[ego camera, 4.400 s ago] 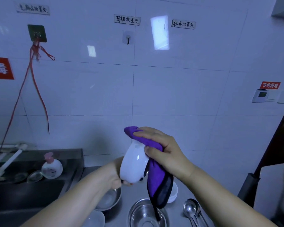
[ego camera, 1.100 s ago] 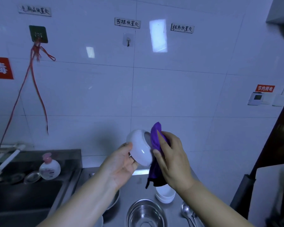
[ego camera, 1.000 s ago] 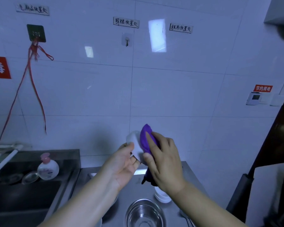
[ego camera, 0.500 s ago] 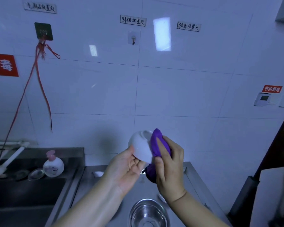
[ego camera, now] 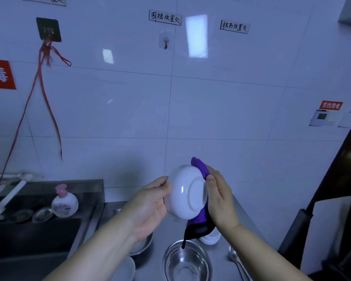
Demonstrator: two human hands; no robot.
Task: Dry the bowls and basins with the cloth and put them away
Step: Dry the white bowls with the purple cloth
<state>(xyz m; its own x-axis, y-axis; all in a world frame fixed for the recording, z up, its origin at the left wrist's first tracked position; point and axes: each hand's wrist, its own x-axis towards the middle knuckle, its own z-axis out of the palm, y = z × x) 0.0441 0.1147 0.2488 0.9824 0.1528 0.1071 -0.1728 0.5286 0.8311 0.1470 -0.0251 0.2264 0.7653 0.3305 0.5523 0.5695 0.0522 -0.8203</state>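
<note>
A white bowl (ego camera: 185,192) is held up in front of the wall, its foot ring turned toward me. My left hand (ego camera: 150,205) grips its left rim. My right hand (ego camera: 219,197) holds a purple cloth (ego camera: 200,171) against the bowl's far side, thumb on the foot ring; the cloth's dark end hangs below. Underneath, on the steel counter (ego camera: 245,224), stand a steel basin (ego camera: 185,260), another steel basin (ego camera: 142,245) partly hidden by my left arm, and white bowls (ego camera: 211,238).
A sink (ego camera: 28,236) lies at the left with a soap bottle (ego camera: 64,201) and small glass dishes (ego camera: 42,213) on its ledge. Spoons (ego camera: 234,258) lie on the counter at the right. A white dish (ego camera: 126,268) sits at the bottom edge. Tiled wall behind.
The bowl has been turned so its underside faces me, and the cloth has moved round behind it. Both hands stay at about the same height.
</note>
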